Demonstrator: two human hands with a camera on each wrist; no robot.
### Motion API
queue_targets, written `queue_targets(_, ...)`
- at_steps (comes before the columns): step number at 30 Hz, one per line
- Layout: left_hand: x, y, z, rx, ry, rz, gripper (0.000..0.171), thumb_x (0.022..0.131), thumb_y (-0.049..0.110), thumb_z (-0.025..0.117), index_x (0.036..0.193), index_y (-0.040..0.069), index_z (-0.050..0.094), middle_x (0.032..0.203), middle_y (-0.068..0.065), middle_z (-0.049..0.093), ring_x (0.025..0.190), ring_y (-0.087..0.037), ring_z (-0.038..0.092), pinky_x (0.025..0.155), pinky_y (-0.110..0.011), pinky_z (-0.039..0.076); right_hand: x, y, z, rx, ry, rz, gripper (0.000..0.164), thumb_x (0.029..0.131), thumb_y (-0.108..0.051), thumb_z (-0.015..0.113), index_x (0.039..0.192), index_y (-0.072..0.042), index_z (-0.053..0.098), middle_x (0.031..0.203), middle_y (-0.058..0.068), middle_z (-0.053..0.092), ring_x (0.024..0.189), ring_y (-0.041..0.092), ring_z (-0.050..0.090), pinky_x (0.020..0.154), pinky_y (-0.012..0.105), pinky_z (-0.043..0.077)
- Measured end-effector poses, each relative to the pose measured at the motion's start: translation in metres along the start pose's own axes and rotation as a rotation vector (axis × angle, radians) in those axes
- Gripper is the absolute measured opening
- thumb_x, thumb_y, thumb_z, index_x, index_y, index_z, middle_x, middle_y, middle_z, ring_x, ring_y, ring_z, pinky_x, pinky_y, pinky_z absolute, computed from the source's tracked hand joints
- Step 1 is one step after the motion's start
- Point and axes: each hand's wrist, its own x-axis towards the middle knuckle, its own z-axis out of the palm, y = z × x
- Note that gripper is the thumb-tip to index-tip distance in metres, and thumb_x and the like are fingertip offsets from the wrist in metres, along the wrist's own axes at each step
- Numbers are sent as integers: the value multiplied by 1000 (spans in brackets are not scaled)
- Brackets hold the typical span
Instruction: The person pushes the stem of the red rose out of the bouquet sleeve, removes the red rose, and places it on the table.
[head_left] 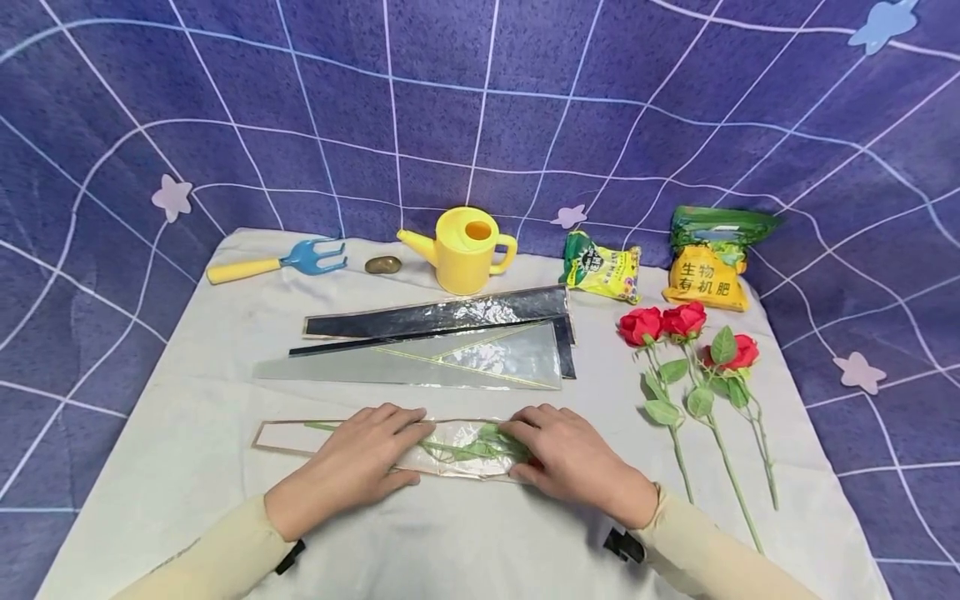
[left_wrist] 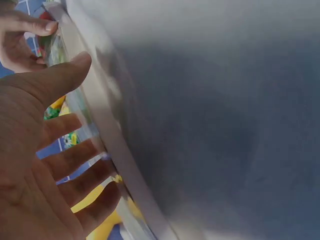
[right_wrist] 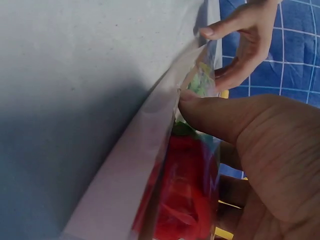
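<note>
A clear flower sleeve (head_left: 281,436) with a brownish border lies across the near part of the table, a green-leaved rose inside it. Over its middle rests my left hand (head_left: 367,454), fingers spread on the film and thumb along the near edge. My right hand (head_left: 573,458) grips the sleeve's right part, thumb at the near edge and fingers on the far side. In the right wrist view a red rose head (right_wrist: 182,190) shows through the film beside the right thumb; the hand hides it in the head view.
Black and grey flat sleeves (head_left: 465,358) lie just behind. Loose red roses (head_left: 686,321) are on the right. Along the back are a blue hand fork (head_left: 311,257), a brown stone (head_left: 383,265), a yellow watering can (head_left: 461,258), a small packet (head_left: 600,267) and a fertilizer bag (head_left: 705,271).
</note>
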Motion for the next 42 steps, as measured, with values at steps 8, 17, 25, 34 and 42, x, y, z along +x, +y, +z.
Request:
queue_targets(8, 1, -3, 3, -18, 42, -5, 63, 80, 48, 70, 132, 18, 53, 121, 1, 55, 109, -19, 48, 89, -42, 40, 1, 1, 3, -7, 41, -3, 44, 81, -38, 72, 118, -19, 62, 106, -5, 58, 97, 14, 53, 80, 38, 43)
queue_targets(17, 6, 0, -9, 4, 117, 22, 41, 85, 38, 68, 123, 22, 60, 106, 6, 59, 100, -16, 55, 87, -40, 40, 2, 1, -14, -8, 127, -34, 34, 81, -28, 73, 113, -22, 65, 101, -11, 60, 94, 11, 56, 80, 35, 44)
queue_targets(25, 20, 4, -65, 57, 287, 84, 36, 87, 33, 67, 120, 20, 63, 104, 4, 61, 101, -19, 55, 89, -43, 39, 12, 4, -79, -70, 198, -96, 33, 80, -24, 74, 112, -21, 66, 102, -9, 61, 89, 14, 58, 77, 36, 46)
queue_targets(34, 30, 12, -126, 102, 384, 143, 37, 87, 33, 66, 120, 18, 62, 105, 3, 62, 96, -22, 55, 86, -42, 39, 19, -2, -141, -140, 288, -167, 31, 84, -24, 71, 114, -20, 65, 102, -8, 62, 87, 15, 59, 71, 37, 46)
queue_targets(42, 30, 16, -140, 60, 386, 109, 42, 89, 43, 61, 123, 18, 61, 113, 3, 58, 102, -20, 53, 87, -40, 39, 22, -2, -152, -171, 351, -192, 24, 84, -19, 69, 107, -20, 67, 99, -9, 63, 88, 12, 59, 74, 36, 45)
